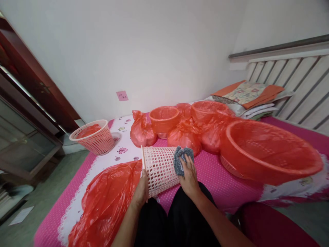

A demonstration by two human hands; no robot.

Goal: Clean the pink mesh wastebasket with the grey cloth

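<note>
A pale pink perforated plastic wastebasket (161, 166) lies on its side above my knees, its rim toward the left. My left hand (141, 188) grips that rim, the fingers partly hidden behind it. With my right hand (189, 175) I press a grey cloth (183, 159) against the basket's base end. Beside my left arm a loose red plastic bag (113, 195) is spread over the bed.
A pink wastebasket (99, 139) with red plastic inside stands at the left. Tied red bags (142, 132) and red-lined baskets (164, 116) line the wall side. A large red-lined basket (269, 151) is at the right, near folded cloths (249, 94) and a radiator (295, 82).
</note>
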